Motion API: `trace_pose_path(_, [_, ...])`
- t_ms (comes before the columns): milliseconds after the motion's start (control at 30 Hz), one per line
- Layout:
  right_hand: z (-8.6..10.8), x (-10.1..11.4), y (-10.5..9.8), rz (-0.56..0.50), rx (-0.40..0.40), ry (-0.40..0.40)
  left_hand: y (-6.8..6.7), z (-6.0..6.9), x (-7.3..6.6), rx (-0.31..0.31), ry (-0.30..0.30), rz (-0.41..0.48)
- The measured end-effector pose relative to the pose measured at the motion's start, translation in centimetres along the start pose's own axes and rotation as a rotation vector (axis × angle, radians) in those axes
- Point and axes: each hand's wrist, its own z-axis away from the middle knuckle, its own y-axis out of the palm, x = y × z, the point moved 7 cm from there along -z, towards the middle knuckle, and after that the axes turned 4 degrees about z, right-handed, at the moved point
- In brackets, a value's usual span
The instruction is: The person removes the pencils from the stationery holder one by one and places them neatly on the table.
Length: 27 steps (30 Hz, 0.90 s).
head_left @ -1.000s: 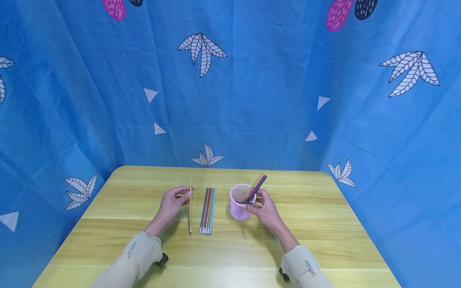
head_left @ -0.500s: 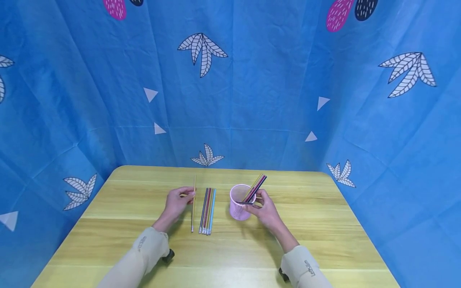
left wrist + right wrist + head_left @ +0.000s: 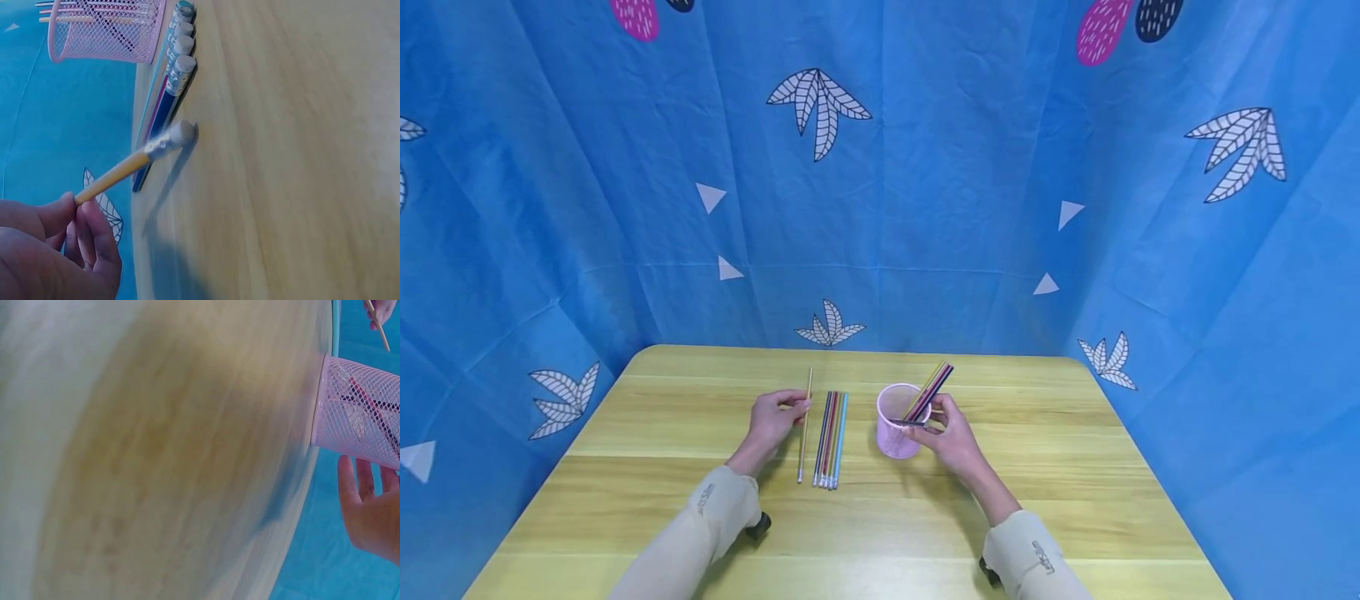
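My left hand (image 3: pixel 775 417) pinches a yellow pencil (image 3: pixel 805 437) between thumb and fingers. In the left wrist view the pencil (image 3: pixel 119 175) slants, its eraser end close to the wood. Just right of it lies a row of several pencils (image 3: pixel 830 442) side by side, erasers toward me. A pink mesh cup (image 3: pixel 895 442) stands upright further right with several pencils (image 3: pixel 934 387) leaning in it. My right hand (image 3: pixel 953 435) grips the cup's right side, thumb near the rim. The right wrist view shows fingers (image 3: pixel 365 481) against the mesh cup (image 3: pixel 350 412).
The wooden table (image 3: pixel 880 533) has its back edge near a blue curtain (image 3: pixel 880 208) with leaf and triangle prints. Curtain also hangs along both sides. Both forearms in light sleeves reach in over the table's front part.
My left hand has moved right with the yellow pencil, closer to the row, and the pencil now tilts slightly. My right hand and the cup have stayed in place.
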Motion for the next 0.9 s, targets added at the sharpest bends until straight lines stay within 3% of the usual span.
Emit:
trace_pose_path(367, [0.2, 0.2, 0.1, 0.001, -0.005, -0.005, 0.1, -0.7, 1.1, -0.012, -0.05, 0.082])
trace_pose_path(900, [-0.2, -0.2, 0.1, -0.02, 0.003, 0.0, 1.1, -0.7, 2.1, 0.002, -0.129, 0.054])
